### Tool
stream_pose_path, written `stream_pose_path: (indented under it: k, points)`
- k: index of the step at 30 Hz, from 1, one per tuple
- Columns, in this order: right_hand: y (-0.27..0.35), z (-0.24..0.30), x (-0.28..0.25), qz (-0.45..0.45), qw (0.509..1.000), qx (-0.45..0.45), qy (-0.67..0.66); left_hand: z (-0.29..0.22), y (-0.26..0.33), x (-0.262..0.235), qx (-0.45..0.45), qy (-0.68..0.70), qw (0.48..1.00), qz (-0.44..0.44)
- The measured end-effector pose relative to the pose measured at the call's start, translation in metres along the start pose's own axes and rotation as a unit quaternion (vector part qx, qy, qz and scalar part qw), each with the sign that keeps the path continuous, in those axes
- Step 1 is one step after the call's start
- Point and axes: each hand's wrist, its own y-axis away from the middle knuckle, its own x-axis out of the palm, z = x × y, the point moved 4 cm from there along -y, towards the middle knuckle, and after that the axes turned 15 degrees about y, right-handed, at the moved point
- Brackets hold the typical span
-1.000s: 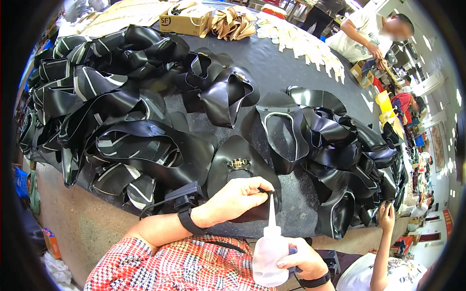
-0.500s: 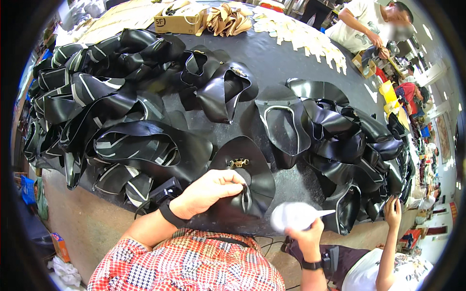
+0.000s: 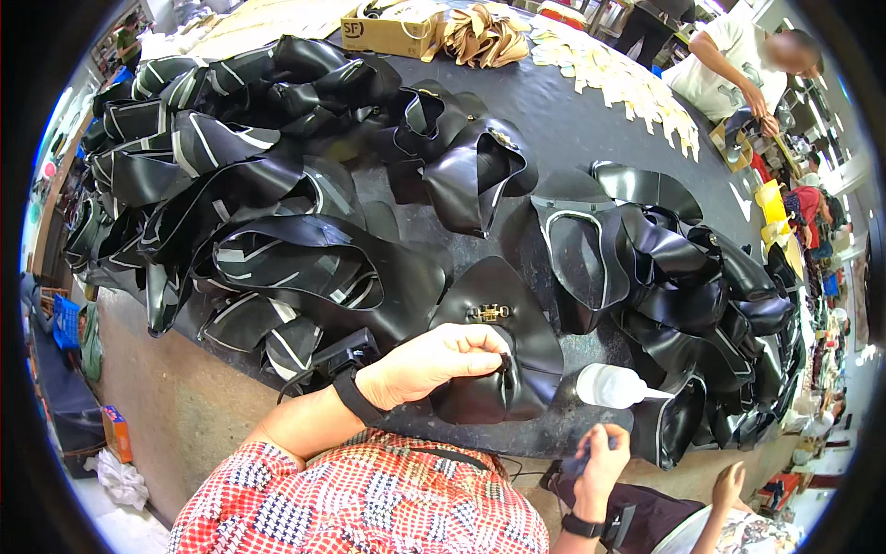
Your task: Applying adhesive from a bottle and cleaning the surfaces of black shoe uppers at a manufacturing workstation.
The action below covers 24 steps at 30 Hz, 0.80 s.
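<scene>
Left fingers (image 3: 478,340) seemingly pinch a black piece (image 3: 533,346); a white bottle (image 3: 607,386) lies near the right fingers (image 3: 602,441).

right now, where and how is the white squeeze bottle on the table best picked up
Probably by the middle of its round body: the bottle lies on its side, its broad body toward the left and its thin nozzle pointing right. Coming from the near side, where the right hand is, thumb and fingers could wrap the body, clear of the nozzle.

A dark worktop (image 3: 563,115) carries two heaps of black pieces (image 3: 221,152), another black piece (image 3: 540,355) with a gold clasp (image 3: 488,314), a white bottle (image 3: 607,386) on its side, a cardboard box (image 3: 386,37), a tan bundle (image 3: 484,37) and pale strips (image 3: 632,78).
</scene>
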Motion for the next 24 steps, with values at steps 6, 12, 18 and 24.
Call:
stream_pose_path:
  k: [6, 12, 18, 24]
  points:
    - [0.053, 0.121, 0.066, 0.15, 0.957, -0.236, -0.083, 0.001, -0.004, 0.011, -0.016, -0.018, 0.999, 0.025]
    - [0.066, 0.142, 0.11, 0.185, 0.937, -0.289, 0.071, 0.001, 0.002, 0.01, -0.018, -0.012, 0.999, 0.028]
    - [0.056, 0.146, 0.128, 0.162, 0.844, -0.47, 0.202, 0.003, 0.011, 0.001, -0.03, -0.114, 0.993, 0.015]
    - [0.055, 0.127, 0.145, 0.156, 0.923, -0.327, 0.128, 0.01, 0.014, 0.0, -0.015, -0.034, 0.999, 0.024]
